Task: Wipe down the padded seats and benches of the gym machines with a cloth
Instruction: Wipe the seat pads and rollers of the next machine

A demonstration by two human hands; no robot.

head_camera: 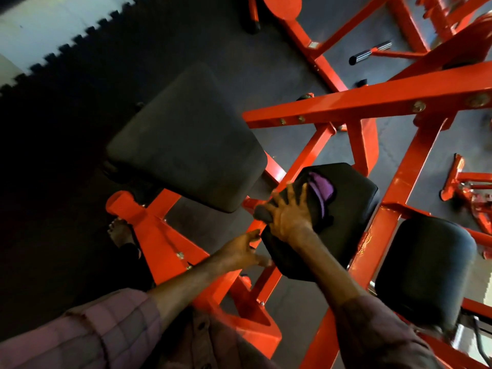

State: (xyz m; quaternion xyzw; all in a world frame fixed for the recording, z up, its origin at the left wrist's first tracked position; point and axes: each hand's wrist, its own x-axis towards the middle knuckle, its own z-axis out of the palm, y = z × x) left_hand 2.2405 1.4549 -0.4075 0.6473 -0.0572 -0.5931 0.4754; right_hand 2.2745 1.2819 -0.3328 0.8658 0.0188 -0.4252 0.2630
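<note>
The right hand (288, 214) lies flat on the small black pad (348, 206), fingers (299, 194) spread wide, pressing a dark cloth (323, 193) with a purple patch against it. The left hand (239, 251) reaches to the pad's near edge, fingers loosely parted and holding nothing. A larger grey seat (186, 139) sits beside them on the orange frame (372, 105). No writing is readable.

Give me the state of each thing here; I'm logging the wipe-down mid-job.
Right hand: spread flat, pressing the cloth onto the middle pad.
Left hand: open, at the pad's near edge, holding nothing.
Cloth: dark with a purple fold, bunched on the pad.
Middle pad: being wiped.
Large seat pad: bare, untouched.
Round pad: bare, untouched.
</note>
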